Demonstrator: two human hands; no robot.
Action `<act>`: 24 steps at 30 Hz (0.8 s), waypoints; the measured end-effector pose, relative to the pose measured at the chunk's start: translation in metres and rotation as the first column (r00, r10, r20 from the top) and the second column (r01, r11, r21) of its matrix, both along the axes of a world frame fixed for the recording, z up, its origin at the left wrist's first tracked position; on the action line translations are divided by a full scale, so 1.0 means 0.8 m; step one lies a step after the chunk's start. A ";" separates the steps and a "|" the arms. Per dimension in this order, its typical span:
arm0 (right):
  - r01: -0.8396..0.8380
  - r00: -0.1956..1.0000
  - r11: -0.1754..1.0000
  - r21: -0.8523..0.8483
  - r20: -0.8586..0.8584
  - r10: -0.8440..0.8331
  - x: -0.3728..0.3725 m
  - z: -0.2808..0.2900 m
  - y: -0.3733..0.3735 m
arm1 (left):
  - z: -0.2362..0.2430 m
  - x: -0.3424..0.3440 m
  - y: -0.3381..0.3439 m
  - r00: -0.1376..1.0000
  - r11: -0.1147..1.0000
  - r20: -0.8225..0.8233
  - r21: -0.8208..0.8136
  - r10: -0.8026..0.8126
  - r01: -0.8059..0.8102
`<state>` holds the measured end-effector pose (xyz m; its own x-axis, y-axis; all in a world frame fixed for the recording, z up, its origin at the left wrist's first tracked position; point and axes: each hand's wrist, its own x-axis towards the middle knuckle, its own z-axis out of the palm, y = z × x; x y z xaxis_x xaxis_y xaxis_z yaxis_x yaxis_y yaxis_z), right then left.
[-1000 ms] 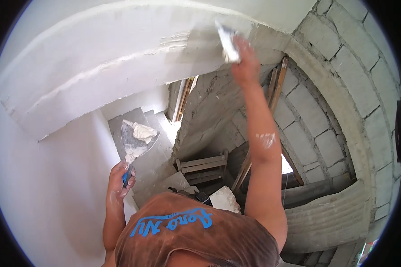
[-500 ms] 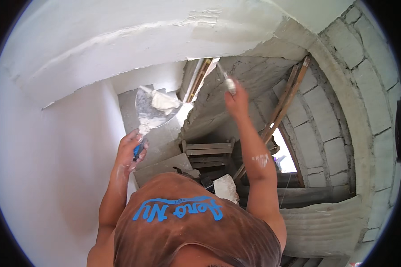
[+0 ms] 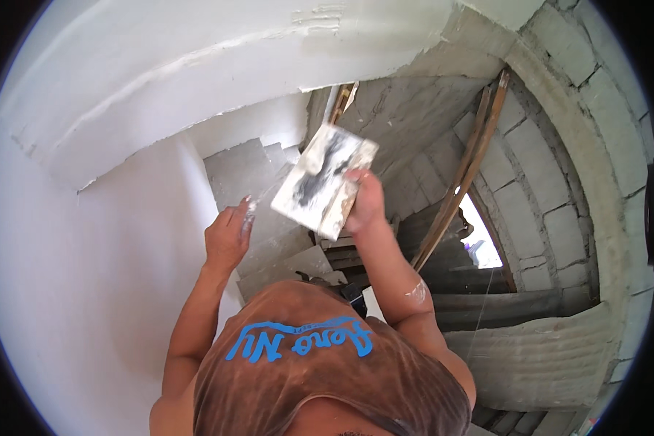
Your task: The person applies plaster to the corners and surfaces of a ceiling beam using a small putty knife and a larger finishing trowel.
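My right hand (image 3: 365, 201) is closed round the plaster-caked grip side of a rectangular plastering trowel (image 3: 307, 182), held tilted at the middle of the view. White putty and a dark smear cover its broad face. To the left, my left hand (image 3: 229, 234) is closed, thumb and fingers together, on a putty knife (image 3: 252, 206) whose white-smeared neck shows at the fingertips. Its blade is blurred and hard to make out, close to the trowel's left edge. The blue handle is hidden in the hand. A white plastered beam (image 3: 218, 80) crosses above both hands.
A smooth white wall (image 3: 131, 276) stands close on my left. Bare block wall (image 3: 552, 196) curves along the right, with wooden props (image 3: 469, 163) leaning before it. Grey steps (image 3: 236, 174) lie far below, and corrugated sheeting (image 3: 530, 356) sits at lower right.
The trowel has come down and left from the beam's lower edge, turning its broad face into view. My left hand has moved slightly right; the putty knife's blade no longer shows broadside with its lump of putty.
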<state>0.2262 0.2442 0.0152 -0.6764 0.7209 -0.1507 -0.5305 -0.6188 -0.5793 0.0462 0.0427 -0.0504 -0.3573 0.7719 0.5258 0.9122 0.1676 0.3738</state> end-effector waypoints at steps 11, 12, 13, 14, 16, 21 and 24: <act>-0.198 0.501 -0.777 0.597 -0.620 -0.604 -0.095 0.251 0.141 | -0.082 0.026 -0.016 0.831 0.999 0.554 -0.037 0.048 -0.033; -0.265 0.496 -0.765 0.587 -0.598 -0.630 -0.101 0.247 0.143 | -0.086 0.028 -0.016 0.836 1.000 0.547 -0.002 0.027 -0.031; -0.332 0.487 -0.750 0.572 -0.576 -0.656 -0.106 0.240 0.143 | -0.089 0.031 -0.016 0.842 0.999 0.540 0.034 0.005 -0.028; -0.330 0.501 -0.754 0.569 -0.571 -0.650 -0.112 0.233 0.145 | -0.091 0.028 -0.010 0.836 0.999 0.549 0.033 0.015 -0.040; -0.406 0.517 -0.694 0.594 -0.477 -0.711 -0.105 0.199 0.138 | -0.073 0.025 -0.007 0.616 1.000 0.787 -0.011 0.021 -0.020; -0.452 0.601 -0.590 0.669 -0.261 -0.755 -0.073 0.061 0.105 | -0.043 0.009 0.024 0.276 0.997 0.961 -0.051 0.036 0.050; -0.407 0.643 -0.033 0.913 0.260 -0.721 -0.043 0.010 0.080 | -0.031 -0.004 0.036 0.112 0.998 0.994 -0.018 0.012 0.055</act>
